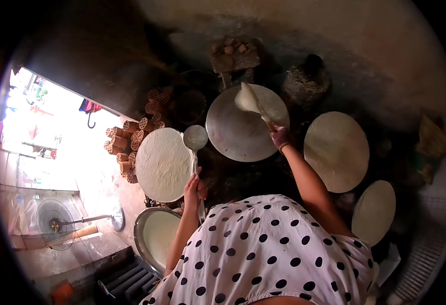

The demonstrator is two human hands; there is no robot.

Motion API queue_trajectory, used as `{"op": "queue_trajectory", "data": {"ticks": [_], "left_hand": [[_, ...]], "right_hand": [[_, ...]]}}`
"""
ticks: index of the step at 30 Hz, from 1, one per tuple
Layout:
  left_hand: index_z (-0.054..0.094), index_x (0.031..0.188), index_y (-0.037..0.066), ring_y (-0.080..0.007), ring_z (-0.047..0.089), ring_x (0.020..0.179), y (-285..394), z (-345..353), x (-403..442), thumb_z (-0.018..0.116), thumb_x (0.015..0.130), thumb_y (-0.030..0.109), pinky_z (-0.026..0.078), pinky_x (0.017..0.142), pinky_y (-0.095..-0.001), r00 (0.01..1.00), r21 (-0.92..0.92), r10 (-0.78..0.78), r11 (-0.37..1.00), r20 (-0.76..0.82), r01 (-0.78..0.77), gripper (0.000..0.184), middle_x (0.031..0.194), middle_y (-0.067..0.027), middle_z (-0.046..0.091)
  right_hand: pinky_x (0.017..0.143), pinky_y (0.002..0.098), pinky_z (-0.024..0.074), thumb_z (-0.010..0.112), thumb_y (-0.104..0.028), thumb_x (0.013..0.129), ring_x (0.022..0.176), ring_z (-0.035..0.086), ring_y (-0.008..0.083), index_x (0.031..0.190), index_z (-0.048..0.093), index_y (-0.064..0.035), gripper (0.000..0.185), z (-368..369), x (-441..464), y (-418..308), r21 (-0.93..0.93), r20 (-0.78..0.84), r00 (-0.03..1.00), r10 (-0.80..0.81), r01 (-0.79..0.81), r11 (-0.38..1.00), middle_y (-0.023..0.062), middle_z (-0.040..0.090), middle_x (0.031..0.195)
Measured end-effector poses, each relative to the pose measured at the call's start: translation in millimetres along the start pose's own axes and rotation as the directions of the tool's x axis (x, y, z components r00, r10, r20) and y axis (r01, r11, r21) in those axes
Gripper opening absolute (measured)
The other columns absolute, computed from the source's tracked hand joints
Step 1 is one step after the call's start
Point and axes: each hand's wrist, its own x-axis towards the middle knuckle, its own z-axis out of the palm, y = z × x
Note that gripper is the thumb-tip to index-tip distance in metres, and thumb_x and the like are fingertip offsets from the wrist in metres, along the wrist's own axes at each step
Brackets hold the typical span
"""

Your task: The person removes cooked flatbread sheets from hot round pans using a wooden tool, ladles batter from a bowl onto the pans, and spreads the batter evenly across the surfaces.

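My left hand [195,187] is closed around the handle of a metal ladle [196,138], whose round bowl hangs beside a round, cream-coated surface [164,165]. My right hand [282,137], in a dark purplish glove, grips the handle of a tool with a white, batter-covered end [247,98]. That end is over the upper part of a round grey lid or plate [243,129] in the middle. Whether it touches the surface cannot be made out. A metal basin [140,239] of pale liquid [161,238] is below my left hand.
Pale round discs [337,152] [374,213] stand at the right. Perforated clay-coloured cylinders [126,140] are stacked at the left. A fan [55,223] is at the lower left. Behind the grey plate is a small stand [234,62] with lumps on it.
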Motion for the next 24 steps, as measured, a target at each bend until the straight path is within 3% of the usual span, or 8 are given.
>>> {"op": "queue_trajectory", "data": {"ticks": [3, 5, 9, 12, 17, 21, 23, 24], "left_hand": [[0.039, 0.139, 0.010, -0.0099, 0.032, 0.039, -11.6, 4.0, -5.2, 0.038, 0.099, 0.019, 0.034, 0.038, -0.0254, 1.000, -0.063, -0.017, 0.998, -0.010, 0.016, 0.041, 0.058, 0.0027, 0.030], [0.038, 0.140, 0.009, -0.0101, 0.032, 0.040, -14.1, 8.2, -12.0, 0.038, 0.099, 0.018, 0.033, 0.038, -0.0252, 0.999, -0.058, -0.019, 0.998, -0.033, 0.017, 0.042, 0.058, 0.0025, 0.030], [0.037, 0.140, 0.010, -0.0100, 0.031, 0.040, -26.2, 3.5, -23.4, 0.037, 0.099, 0.018, 0.032, 0.038, -0.0252, 1.000, -0.065, 0.018, 0.998, -0.016, -0.019, 0.042, 0.058, 0.0022, 0.031], [0.037, 0.140, 0.016, -0.0084, 0.032, 0.040, -32.4, 6.1, -30.7, 0.035, 0.100, 0.020, 0.032, 0.038, -0.0246, 0.994, -0.106, -0.084, 0.991, -0.065, 0.077, 0.040, 0.059, 0.0036, 0.033], [0.037, 0.139, 0.016, -0.0072, 0.031, 0.041, -36.8, 15.3, -39.0, 0.034, 0.100, 0.020, 0.033, 0.038, -0.0248, 0.995, -0.169, -0.092, 0.982, -0.037, 0.084, 0.039, 0.060, 0.0037, 0.033], [0.037, 0.139, 0.018, -0.0071, 0.032, 0.040, -39.0, 15.6, -44.9, 0.034, 0.100, 0.019, 0.033, 0.038, -0.0244, 0.996, -0.202, -0.080, 0.977, -0.050, 0.068, 0.039, 0.060, 0.0042, 0.033], [0.037, 0.139, 0.018, -0.0071, 0.032, 0.040, -42.6, 11.3, -48.4, 0.034, 0.100, 0.019, 0.033, 0.038, -0.0242, 0.997, -0.202, -0.062, 0.978, -0.051, 0.051, 0.039, 0.059, 0.0044, 0.033], [0.038, 0.138, 0.019, -0.0068, 0.031, 0.040, -43.1, 11.7, -48.1, 0.034, 0.100, 0.019, 0.032, 0.038, -0.0236, 0.995, -0.200, -0.081, 0.977, -0.058, 0.068, 0.039, 0.059, 0.0046, 0.032]], "right_hand": [[0.080, 0.0333, 0.0499, 0.062, -0.019, 0.078, 0.092, 0.066, 0.0255, 0.115, 0.065, -0.0094, 0.038, 28.2, 34.0, 23.0, -0.062, 0.094, 0.994, -0.063, 0.069, 0.996, 0.0159, 0.068, 0.102], [0.079, 0.0316, 0.0497, 0.064, -0.020, 0.078, 0.091, 0.066, 0.0207, 0.113, 0.065, -0.0064, 0.038, 22.0, 46.7, 45.8, 0.354, 0.125, 0.890, -0.438, 0.373, 0.858, 0.0147, 0.068, 0.103], [0.079, 0.0352, 0.0504, 0.062, -0.030, 0.082, 0.094, 0.066, 0.0279, 0.111, 0.066, -0.0079, 0.037, -23.0, 33.4, 38.3, 0.018, -0.036, 0.999, -0.007, 0.007, 1.000, 0.0130, 0.067, 0.106], [0.079, 0.0367, 0.0503, 0.060, -0.033, 0.084, 0.094, 0.065, 0.0303, 0.116, 0.063, -0.0104, 0.039, 16.5, 41.5, 40.5, -0.230, 0.016, 0.993, -0.118, 0.119, 0.966, 0.0137, 0.067, 0.104], [0.082, 0.0335, 0.0494, 0.066, -0.021, 0.079, 0.099, 0.065, 0.0241, 0.119, 0.061, -0.0081, 0.043, 33.3, 48.4, 38.0, 0.043, 0.230, 0.939, -0.256, 0.252, 0.967, 0.0150, 0.066, 0.109], [0.081, 0.0342, 0.0504, 0.067, -0.021, 0.079, 0.098, 0.065, 0.0251, 0.117, 0.063, -0.0082, 0.041, -1.2, 55.6, 38.6, 0.391, 0.244, 0.955, -0.166, 0.060, 0.919, 0.0155, 0.068, 0.104], [0.080, 0.0355, 0.0511, 0.067, -0.020, 0.079, 0.094, 0.066, 0.0281, 0.115, 0.064, -0.0088, 0.038, -6.1, 47.0, 22.2, -0.077, -0.042, 0.989, -0.141, 0.137, 0.987, 0.0158, 0.068, 0.102], [0.080, 0.0364, 0.0512, 0.066, -0.020, 0.079, 0.095, 0.065, 0.0288, 0.114, 0.065, -0.0111, 0.036, -7.2, 37.0, 5.0, -0.039, 0.091, 0.993, -0.069, 0.072, 0.997, 0.0140, 0.068, 0.104]]}}
